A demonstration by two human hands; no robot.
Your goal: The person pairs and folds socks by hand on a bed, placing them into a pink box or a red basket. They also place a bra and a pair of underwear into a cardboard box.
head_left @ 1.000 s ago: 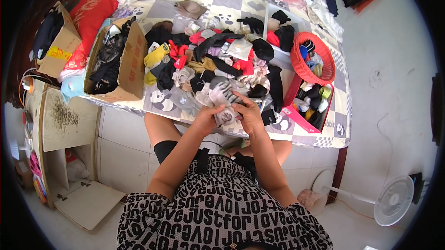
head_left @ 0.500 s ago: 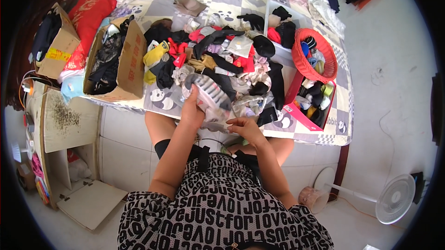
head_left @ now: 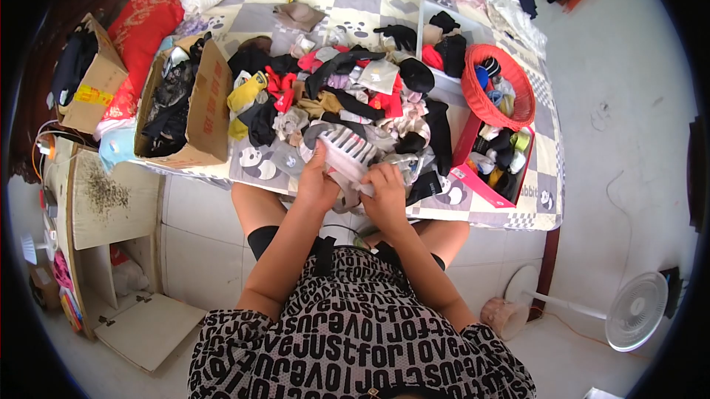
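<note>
Both hands hold a pale sock with dark stripes and a grey toe [head_left: 347,146] at the near edge of the bed. My left hand [head_left: 316,186] is closed on its left side, thumb lying along the fabric. At the sock's lower right part, my right hand [head_left: 386,193] pinches the pale material. Just beyond lies a loose heap of socks and small garments [head_left: 336,96] in black, red, yellow and beige. A clear plastic wrapper [head_left: 287,159] rests left of the sock, and a black piece with a small label [head_left: 430,190] lies right of my right hand.
Left stands an open cardboard box [head_left: 209,99] of dark clothes, with another carton [head_left: 103,77] beyond. On the right are a red basket [head_left: 473,99], a pink-red box [head_left: 481,190] of socks and a white bin [head_left: 473,29]. A white fan [head_left: 636,312] stands on the floor.
The right hand has come up and closed on the lower right part of the sock. The sock, blurred before, is now steadier and lies flatter between both hands.
</note>
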